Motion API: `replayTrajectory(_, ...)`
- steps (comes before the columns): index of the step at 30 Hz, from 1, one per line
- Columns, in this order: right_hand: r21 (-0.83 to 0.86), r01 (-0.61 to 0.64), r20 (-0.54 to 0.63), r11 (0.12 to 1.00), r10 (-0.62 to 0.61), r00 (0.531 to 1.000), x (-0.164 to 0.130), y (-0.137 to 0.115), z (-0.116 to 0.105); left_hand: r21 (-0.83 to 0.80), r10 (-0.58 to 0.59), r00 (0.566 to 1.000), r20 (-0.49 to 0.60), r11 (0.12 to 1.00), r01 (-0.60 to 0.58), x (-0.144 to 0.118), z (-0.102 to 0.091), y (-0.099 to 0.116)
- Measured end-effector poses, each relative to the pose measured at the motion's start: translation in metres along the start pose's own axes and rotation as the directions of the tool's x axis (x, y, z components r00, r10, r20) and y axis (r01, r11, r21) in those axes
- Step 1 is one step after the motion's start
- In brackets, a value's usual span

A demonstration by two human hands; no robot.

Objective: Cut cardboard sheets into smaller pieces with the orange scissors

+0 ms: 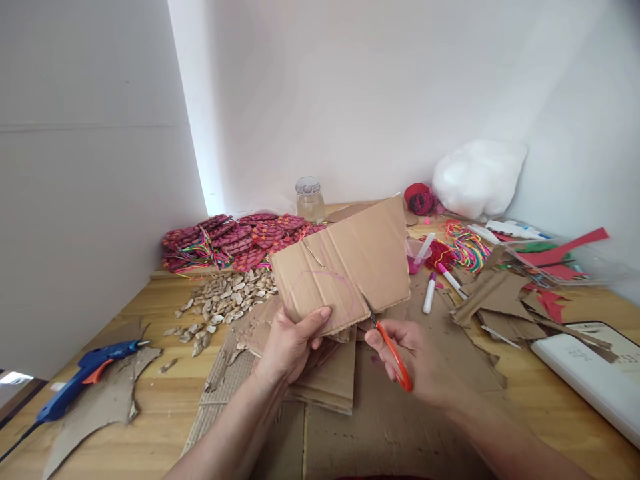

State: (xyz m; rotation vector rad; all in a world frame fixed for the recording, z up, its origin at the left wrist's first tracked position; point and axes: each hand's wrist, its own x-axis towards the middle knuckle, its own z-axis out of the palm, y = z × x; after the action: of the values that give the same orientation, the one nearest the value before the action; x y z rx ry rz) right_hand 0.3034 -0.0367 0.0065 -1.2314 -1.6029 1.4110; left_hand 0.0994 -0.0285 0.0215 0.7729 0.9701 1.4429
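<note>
My left hand (296,340) grips the lower left edge of a cardboard piece (370,250), thumb on top, fingers hidden beneath. A faint purple curved outline is drawn on it, and a cut line or crease crosses it from the upper left down to the scissors. My right hand (407,357) is closed around orange-handled scissors (395,357), whose dark blades meet the cardboard at its lower edge. Under the hands lie stacked cardboard pieces (327,383) on a large cardboard sheet (400,433).
A blue glue gun (83,380) rests on a cardboard scrap at left. Behind are shells (235,297), patterned pink pieces (240,240) and a glass jar (311,200). To the right are markers (429,293), cardboard scraps (505,307), a white device (585,373) and white stuffing (480,177).
</note>
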Motion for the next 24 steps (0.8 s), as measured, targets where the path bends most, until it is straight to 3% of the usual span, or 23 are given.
replayTrajectory(3,0.009,0.007,-0.012,1.000,-0.007,1.000,0.001,0.002,0.000,-0.029,-0.029,1.000,0.005,0.999,0.029,0.000,-0.001,0.000)
replayTrajectory(7,0.129,0.030,0.107,0.991,-0.044,0.993,0.004,0.006,-0.002,-0.066,-0.034,0.999,-0.014,0.997,0.033,0.001,-0.001,0.001)
replayTrajectory(10,0.092,0.078,0.134,0.993,-0.090,0.987,0.005,0.005,-0.004,-0.087,-0.037,0.999,-0.035,0.996,0.034,0.001,-0.001,0.000)
replayTrajectory(17,0.065,0.000,0.227,0.998,-0.015,0.974,0.005,-0.008,-0.009,-0.055,0.020,0.997,-0.081,0.998,-0.025,-0.001,0.001,-0.005)
replayTrajectory(20,0.039,-0.004,0.224,0.999,-0.005,0.975,0.004,-0.011,-0.010,-0.016,0.046,0.998,-0.048,0.999,-0.047,-0.001,-0.002,-0.004)
replayTrajectory(24,-0.008,0.005,0.222,1.000,-0.003,0.975,0.001,-0.011,-0.009,0.054,-0.022,0.999,0.032,0.998,0.020,-0.001,-0.004,0.001)
